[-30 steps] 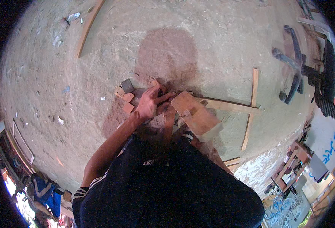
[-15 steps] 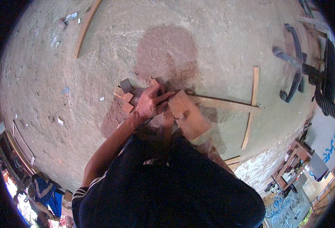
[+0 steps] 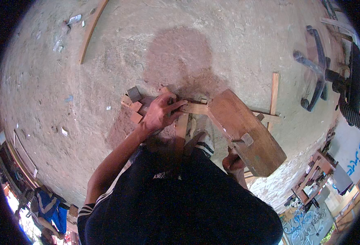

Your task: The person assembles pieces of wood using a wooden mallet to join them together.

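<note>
Mallet lifted to the right, left hand low at the wood

The left arm reaches forward from the lower left, its hand (image 3: 158,110) bent over the floor (image 3: 245,49) with the index finger stretched right, touching the left end of a long wooden strip (image 3: 196,108). Its thumb sits lower; whether the fingers pinch anything cannot be told. The right forearm is mostly hidden by the dark shirt (image 3: 180,204); the right hand (image 3: 233,161) shows as a fist beside the lower end of a wooden mallet (image 3: 235,116), its fingers curled in and clamped on the mallet, though the grip itself is largely covered. The mallet's head slants over the strip, just right of the left hand.

Half a second ago the head was blurred, smaller in view and nearer the left hand, hiding the right fist. Now it is sharp, larger and farther right, uncovering the strip's left part and covering the lower part of the crosspiece (image 3: 274,94). The left hand has barely shifted, and the small blocks (image 3: 136,106) beside it lie as before.
</note>
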The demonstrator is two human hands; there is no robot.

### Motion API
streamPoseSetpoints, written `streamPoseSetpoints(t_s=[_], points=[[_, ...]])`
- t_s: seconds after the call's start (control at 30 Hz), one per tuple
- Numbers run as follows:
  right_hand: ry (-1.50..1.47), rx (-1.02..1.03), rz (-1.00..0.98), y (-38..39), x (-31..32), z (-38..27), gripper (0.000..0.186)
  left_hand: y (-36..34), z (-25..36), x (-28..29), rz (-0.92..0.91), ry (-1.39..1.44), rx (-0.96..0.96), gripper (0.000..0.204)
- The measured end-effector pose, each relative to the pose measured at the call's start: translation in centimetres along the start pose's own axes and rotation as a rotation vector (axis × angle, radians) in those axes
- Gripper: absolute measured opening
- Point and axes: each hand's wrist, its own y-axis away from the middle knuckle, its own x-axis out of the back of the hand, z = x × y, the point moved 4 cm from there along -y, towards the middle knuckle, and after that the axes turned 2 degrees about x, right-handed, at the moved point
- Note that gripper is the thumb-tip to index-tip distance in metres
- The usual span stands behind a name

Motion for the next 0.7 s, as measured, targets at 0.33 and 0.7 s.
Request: streamPoseSetpoints(t_s=[0.33,0.7], points=[[0.070,0.048,0.063,-4.3,-0.5,3.3,0.039,-0.6,1.0,1.7,-0.007,-0.062,0.114,0.071],[0.146,0.071,0.004,-2.3,-0.2,2.7,0.040,-0.8,2.2,1.1,-0.135,0.058,0.257,0.060]])
